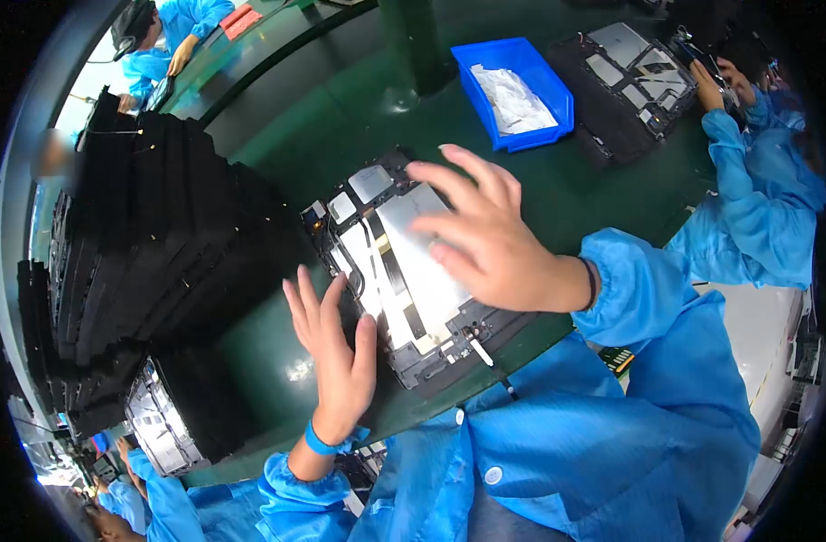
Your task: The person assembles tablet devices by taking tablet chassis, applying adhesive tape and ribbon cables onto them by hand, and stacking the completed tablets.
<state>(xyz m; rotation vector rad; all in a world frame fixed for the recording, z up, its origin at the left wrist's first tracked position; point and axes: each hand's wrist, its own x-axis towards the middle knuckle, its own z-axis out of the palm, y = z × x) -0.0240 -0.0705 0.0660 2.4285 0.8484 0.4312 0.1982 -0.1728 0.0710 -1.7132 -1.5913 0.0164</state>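
Observation:
An opened black electronics chassis (pixel 426 348), laptop-like with silver plates and cables inside, lies on the green table in front of me. Over its large silver plate (pixel 419 237) is my right hand (pixel 499 244), fingers spread and nothing held; whether the fingertips touch the plate I cannot tell. My left hand (pixel 336 357), with a blue wrist band (pixel 321 443), is by the chassis's left edge, its fingers also apart and nothing in them. A thin white-and-black stick-like piece (pixel 481 352) sits at the chassis's near edge.
Tall stacks of black panels (pixel 151 235) stand at the left, with a silver-plated unit (pixel 160 420) below them. Beyond my right hand is a blue bin (pixel 512 140) holding white pieces. At the right, a co-worker's hands (pixel 706 86) are beside a similar chassis (pixel 625 81).

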